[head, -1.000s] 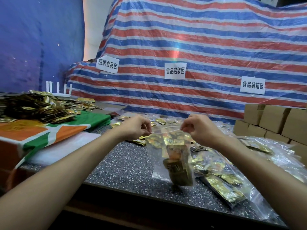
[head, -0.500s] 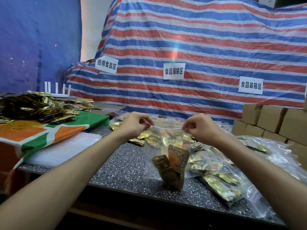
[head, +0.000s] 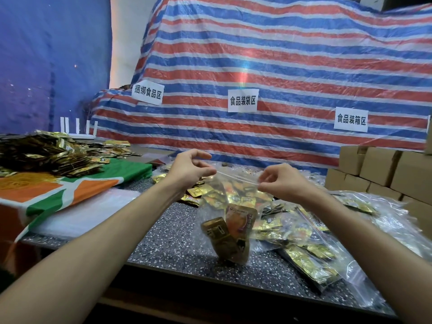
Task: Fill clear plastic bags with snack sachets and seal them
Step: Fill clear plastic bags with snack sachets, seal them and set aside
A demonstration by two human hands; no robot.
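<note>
The right hand (head: 280,182) pinches the top edge of the clear bag (head: 210,203) holding sachets (head: 239,222); the left hand (head: 189,169) hovers beside it, fingers apart.

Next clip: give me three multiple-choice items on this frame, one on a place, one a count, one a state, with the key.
1. Where do the cardboard boxes stand? A far left; B far right; C centre.
2. How many paper signs hang on the striped tarp? A two; B three; C four.
3. What is the right hand doing? A pinching the clear bag at its top; B lying flat; C gripping a box.
Key: B, they are stacked at the right edge; B, three white signs show; A, its fingertips pinch the bag's top edge.
</note>
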